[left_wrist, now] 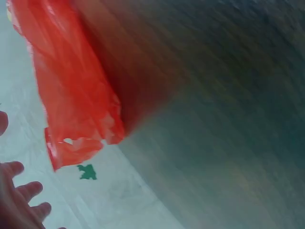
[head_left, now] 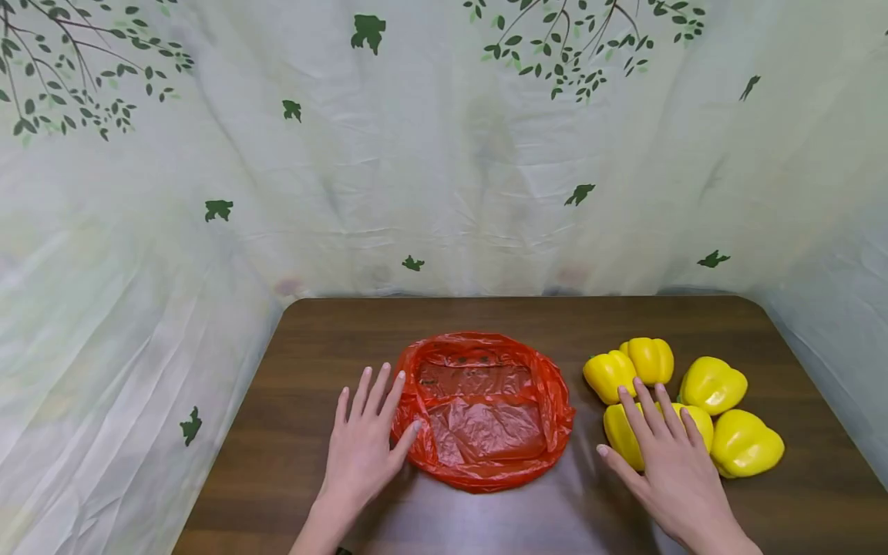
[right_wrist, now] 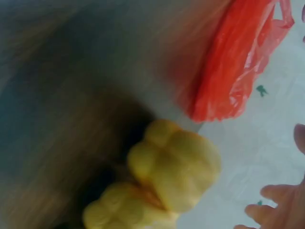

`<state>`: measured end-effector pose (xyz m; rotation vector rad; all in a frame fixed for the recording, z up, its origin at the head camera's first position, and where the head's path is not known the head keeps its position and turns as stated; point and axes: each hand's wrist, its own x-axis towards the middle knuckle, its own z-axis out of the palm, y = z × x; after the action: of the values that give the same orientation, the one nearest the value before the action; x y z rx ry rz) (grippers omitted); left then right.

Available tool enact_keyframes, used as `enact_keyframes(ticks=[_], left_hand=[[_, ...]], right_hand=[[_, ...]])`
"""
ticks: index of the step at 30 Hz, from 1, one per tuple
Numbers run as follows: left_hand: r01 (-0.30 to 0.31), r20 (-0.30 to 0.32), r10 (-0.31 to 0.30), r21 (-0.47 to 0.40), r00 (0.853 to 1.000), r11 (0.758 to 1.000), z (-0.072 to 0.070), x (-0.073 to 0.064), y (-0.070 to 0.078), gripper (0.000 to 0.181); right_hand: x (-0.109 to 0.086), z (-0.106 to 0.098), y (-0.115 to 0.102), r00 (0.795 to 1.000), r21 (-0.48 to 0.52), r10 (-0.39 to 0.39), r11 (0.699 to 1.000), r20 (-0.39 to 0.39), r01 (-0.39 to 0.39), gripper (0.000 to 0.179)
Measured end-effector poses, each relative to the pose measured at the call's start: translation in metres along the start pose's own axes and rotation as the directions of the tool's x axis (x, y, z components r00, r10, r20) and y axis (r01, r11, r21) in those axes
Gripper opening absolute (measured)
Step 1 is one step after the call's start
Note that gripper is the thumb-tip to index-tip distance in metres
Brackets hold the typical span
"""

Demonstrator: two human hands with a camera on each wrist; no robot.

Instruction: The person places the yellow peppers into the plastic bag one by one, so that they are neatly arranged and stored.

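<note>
I see left hand (head_left: 361, 453) and right hand (head_left: 670, 472), fingers (head_left: 393, 395) wide, holding nothing; peppers (head_left: 748, 443) look firm, slick: cup their sides.

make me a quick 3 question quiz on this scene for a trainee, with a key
1. Multiple choice: in the head view, how is the mouth of the red plastic bag?
a) knotted
b) spread open
c) folded flat

2. True or false: the yellow peppers are inside the bag.

3. Fill in the blank: in the head view, the ____ hand is the one nearer the peppers.

Key:
1. b
2. False; they lie on the table, to the right of the bag.
3. Right; the right hand covers part of them in that view.
</note>
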<state>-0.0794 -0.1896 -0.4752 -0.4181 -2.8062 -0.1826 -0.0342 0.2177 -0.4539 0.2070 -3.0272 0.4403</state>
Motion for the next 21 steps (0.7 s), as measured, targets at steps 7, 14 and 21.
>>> enact_keyframes(ticks=[7,14,21], left_hand=[[-0.047,-0.078,0.038,-0.113,0.996,0.992,0.008,0.005,-0.01,0.077],[-0.017,-0.056,-0.005,-0.373,0.998,0.928,0.012,0.009,-0.015,0.076],[0.082,0.043,-0.07,-0.55,0.997,0.831,0.013,0.013,-0.015,0.067]], right_hand=[[-0.008,-0.001,0.018,0.985,0.02,-0.036,0.999,-0.168,0.04,0.084],[-0.017,0.0,0.034,0.957,0.117,-0.009,0.992,-0.288,0.044,0.078],[-0.025,0.002,0.047,0.939,0.233,0.09,0.972,-0.333,-0.011,0.07]])
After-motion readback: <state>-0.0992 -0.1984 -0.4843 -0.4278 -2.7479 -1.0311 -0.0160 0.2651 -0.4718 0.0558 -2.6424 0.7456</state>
